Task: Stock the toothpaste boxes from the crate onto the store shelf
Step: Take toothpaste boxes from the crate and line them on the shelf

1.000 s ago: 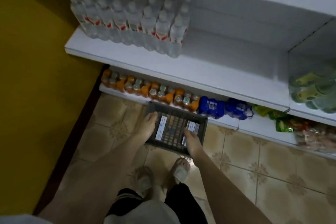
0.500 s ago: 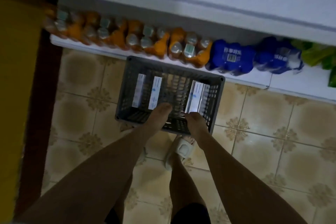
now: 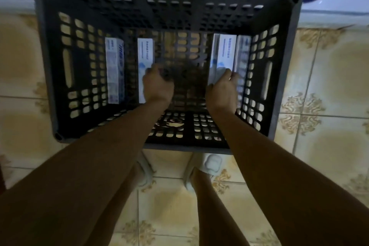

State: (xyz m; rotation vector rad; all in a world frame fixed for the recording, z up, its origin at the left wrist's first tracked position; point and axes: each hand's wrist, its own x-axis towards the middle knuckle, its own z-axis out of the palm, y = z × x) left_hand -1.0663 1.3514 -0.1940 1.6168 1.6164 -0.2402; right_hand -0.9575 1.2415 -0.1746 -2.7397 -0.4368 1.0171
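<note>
dark slatted crate point(image 3: 60, 70) on tiled floor point(image 3: 327, 78), four toothpaste boxes inside; left hand point(image 3: 157, 86) curled on second box point(image 3: 145, 54), right hand point(image 3: 222, 88) gripped third box point(image 3: 224, 52).

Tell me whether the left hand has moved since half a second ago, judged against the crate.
Yes. The left hand has gone deeper into the crate, from its near wall onto the near end of the second box from the left.

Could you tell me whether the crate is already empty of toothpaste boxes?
No, toothpaste boxes still lie in the crate, along both its left and right sides.
</note>
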